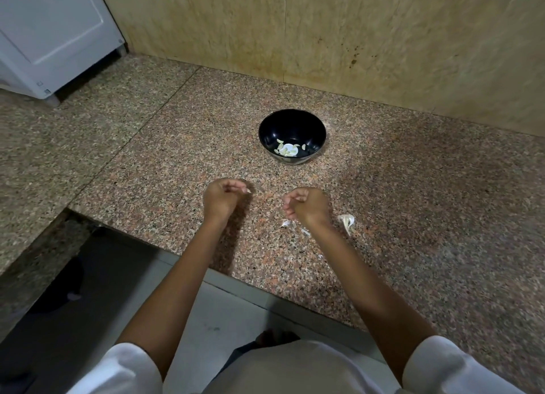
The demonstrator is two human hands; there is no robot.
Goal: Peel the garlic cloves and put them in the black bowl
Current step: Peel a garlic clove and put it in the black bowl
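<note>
White sleeves (126, 370) frame the near edge, and both bare forearms reach out over the counter (153, 169). The left hand (224, 197) and right hand (306, 205) hang low over the stone, apart from each other, each with its fingers curled in toward the palm. The left thumb meets its fingertips as if pinching, but I cannot tell whether a clove sits in there. The right hand's curl hides its palm as well, so its hold is just as unclear.

The bowl (292, 137) stands far of the hands, roughly on the line between them and a shade closer to the right one. Several peeled cloves (286, 150) lie in its bottom, so the task looks well under way.

Thin skins (287, 224) lie scattered on the near side of the right hand. A larger pale garlic piece (347, 221) lies just right of the right wrist, clear of it. Its long axis runs near to far, with a thin tail pointing near. Whether it still has cloves in it or is only husk is too small to tell.

If that piece is next, the right hand is plainly the nearer one. It would need to move right and a little near, then close across the piece's short width.
</note>
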